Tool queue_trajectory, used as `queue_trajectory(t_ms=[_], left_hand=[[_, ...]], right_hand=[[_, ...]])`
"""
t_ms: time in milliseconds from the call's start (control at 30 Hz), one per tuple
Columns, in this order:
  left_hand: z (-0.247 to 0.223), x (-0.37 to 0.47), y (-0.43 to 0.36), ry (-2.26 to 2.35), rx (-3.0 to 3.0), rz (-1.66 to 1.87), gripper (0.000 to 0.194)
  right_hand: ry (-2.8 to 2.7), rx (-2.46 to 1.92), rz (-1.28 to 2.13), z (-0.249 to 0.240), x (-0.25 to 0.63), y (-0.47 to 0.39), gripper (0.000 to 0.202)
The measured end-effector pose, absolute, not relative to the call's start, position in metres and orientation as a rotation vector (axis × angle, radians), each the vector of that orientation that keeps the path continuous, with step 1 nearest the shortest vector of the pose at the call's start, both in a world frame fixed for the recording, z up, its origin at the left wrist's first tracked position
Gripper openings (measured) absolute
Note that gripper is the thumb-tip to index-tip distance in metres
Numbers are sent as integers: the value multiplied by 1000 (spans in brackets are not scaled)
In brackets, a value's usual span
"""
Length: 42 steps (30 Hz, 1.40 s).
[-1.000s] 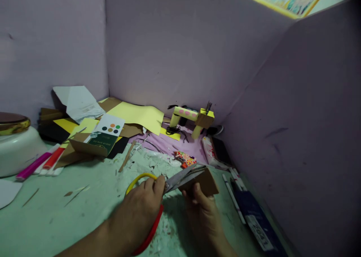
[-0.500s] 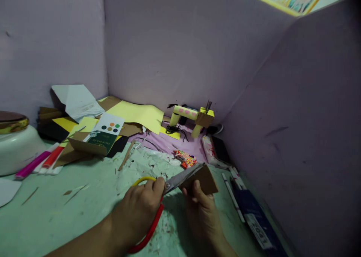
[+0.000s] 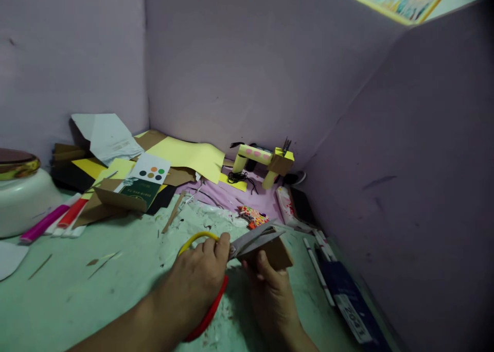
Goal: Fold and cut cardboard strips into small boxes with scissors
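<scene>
My left hand (image 3: 200, 280) is closed round the scissors (image 3: 242, 244), which have one yellow and one red handle loop. Their blades are parted and point to the right, along the upper edge of a small piece of brown cardboard (image 3: 275, 255). That cardboard is pinched in my right hand (image 3: 272, 295), thumb on its near face. The fingers behind it are partly hidden. Just beyond the blades lies a bright patterned piece (image 3: 254, 216) with red and yellow on it.
A paper giraffe-like figure (image 3: 254, 155) stands at the back, near black string (image 3: 237, 177). Yellow paper (image 3: 189, 156), cardboard and a white folded sheet (image 3: 106, 136) are heaped at the left. Beside them are markers (image 3: 46, 223) and a white pot (image 3: 23, 203). Pens and a blue pack (image 3: 347, 295) lie right.
The scissor blades have opened and sit apart at the cardboard's edge. The cardboard and my right hand have shifted slightly left, and my left hand has moved slightly right.
</scene>
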<state>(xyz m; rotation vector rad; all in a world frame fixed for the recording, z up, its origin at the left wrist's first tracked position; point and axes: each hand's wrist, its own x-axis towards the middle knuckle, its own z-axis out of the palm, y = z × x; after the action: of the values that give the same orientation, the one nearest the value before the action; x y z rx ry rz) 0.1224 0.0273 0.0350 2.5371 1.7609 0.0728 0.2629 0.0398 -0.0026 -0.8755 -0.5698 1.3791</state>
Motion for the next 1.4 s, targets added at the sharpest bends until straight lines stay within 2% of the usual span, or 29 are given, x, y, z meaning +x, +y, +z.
queue_trajectory(t_ms=[633,1000,1167,1400], left_hand=[[21,115,27,1693,2563,210,46],[39,117,31,1652,2302,302,23],[50,122,32,1719,2332,155,32],[45,121,31,1692,2487,111,36]], right_hand=[[-595,-891,1372,0,260,40,34],[-598,-943,1372,-5,263,40,35],[-705,-982,1306,-8,264,41,30],[-677,-997,1293,-7,262,39,39]])
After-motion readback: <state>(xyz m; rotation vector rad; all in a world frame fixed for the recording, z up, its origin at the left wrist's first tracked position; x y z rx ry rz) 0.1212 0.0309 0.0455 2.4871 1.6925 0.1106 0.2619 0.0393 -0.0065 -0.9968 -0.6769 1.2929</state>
